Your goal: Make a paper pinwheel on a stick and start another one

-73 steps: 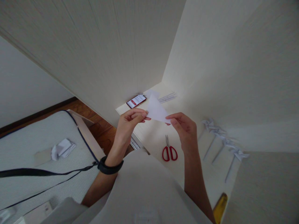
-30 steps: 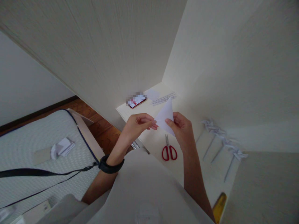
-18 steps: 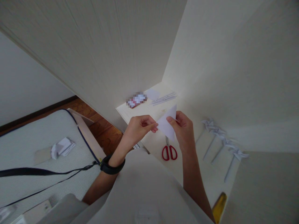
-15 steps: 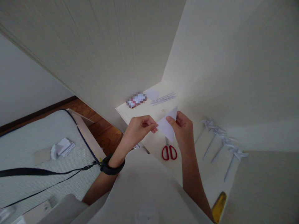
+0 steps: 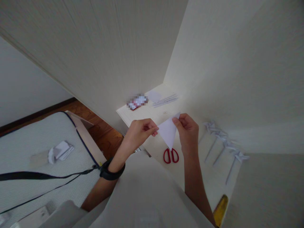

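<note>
A white piece of paper (image 5: 169,129), folded into a triangle, is held up between my two hands above the table. My left hand (image 5: 143,129) pinches its left corner between thumb and fingers. On the other side, my right hand (image 5: 188,129) grips the paper's right part, thumb on top and fingers curled behind. One corner of the triangle points down toward me, over a pair of red-handled scissors (image 5: 167,156); the paper covers the blades. A black band is around my left wrist.
White paper pinwheels (image 5: 217,134) on sticks lie at the table's right side. Thin sticks (image 5: 165,100), a paper sheet (image 5: 154,95) and a blurred-out item (image 5: 137,102) lie at the back. A yellow object (image 5: 220,210) is near the right front edge. Folded paper (image 5: 63,150) rests on the mattress.
The paper has turned a little, so more of its face shows and its lower corner reaches nearer the scissors. My hands have spread slightly apart, both still holding it.
</note>
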Demonstrator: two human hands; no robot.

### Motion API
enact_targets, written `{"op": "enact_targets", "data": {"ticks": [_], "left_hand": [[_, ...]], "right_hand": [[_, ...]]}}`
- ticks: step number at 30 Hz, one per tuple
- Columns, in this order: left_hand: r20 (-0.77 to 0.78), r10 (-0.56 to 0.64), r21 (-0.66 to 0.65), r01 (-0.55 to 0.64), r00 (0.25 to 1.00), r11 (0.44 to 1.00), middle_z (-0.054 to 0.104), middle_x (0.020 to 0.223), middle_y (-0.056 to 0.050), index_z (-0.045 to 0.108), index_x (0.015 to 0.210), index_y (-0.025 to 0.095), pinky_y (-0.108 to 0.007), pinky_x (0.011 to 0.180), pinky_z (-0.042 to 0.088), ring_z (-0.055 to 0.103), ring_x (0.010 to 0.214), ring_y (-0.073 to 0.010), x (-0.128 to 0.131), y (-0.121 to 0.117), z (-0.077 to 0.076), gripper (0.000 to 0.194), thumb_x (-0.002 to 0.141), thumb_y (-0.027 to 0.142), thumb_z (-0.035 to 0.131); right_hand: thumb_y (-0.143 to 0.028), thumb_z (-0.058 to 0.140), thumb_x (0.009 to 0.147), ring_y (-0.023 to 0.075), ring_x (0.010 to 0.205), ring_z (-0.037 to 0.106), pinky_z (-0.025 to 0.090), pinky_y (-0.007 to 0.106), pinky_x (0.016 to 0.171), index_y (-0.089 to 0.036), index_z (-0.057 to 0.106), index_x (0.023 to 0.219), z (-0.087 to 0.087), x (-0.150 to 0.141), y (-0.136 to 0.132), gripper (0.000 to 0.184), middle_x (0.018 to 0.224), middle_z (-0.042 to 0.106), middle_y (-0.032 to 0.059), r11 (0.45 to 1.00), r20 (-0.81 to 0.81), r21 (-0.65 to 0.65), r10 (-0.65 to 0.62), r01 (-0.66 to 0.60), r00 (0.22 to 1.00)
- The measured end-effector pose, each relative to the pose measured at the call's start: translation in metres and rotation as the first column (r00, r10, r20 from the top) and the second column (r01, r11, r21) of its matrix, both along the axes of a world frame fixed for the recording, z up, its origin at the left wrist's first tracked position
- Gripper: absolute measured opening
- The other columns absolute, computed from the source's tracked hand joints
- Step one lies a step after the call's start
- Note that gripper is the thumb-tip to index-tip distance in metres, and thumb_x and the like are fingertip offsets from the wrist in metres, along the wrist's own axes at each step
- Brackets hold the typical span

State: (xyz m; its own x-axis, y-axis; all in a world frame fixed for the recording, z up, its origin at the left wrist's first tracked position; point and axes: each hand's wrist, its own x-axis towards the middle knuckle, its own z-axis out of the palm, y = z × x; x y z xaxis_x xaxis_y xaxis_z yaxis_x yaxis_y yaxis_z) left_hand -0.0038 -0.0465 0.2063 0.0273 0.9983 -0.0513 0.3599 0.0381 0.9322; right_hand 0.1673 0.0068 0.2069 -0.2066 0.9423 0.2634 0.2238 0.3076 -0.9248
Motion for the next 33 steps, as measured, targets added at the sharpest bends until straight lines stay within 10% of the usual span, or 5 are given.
{"op": "enact_targets", "data": {"ticks": [33], "left_hand": [[0.005, -0.037, -0.029, 0.037, 0.999, 0.999, 0.063, 0.073, 0.001, 0.062, 0.08, 0.012, -0.03, 0.068, 0.054, 0.061, 0.066, -0.0112, 0.005, 0.0, 0.001, 0.021, 0.089, 0.031, 0.058]], "right_hand": [[-0.033, 0.057, 0.093, 0.0073, 0.067, 0.055, 0.049, 0.02, 0.061, -0.009, 0.06, 0.087, 0.016, 0.004, -0.006, 0.025, 0.077, 0.058, 0.0008, 0.991, 0.058, 0.12, -0.065, 0.057, 0.996]]}}
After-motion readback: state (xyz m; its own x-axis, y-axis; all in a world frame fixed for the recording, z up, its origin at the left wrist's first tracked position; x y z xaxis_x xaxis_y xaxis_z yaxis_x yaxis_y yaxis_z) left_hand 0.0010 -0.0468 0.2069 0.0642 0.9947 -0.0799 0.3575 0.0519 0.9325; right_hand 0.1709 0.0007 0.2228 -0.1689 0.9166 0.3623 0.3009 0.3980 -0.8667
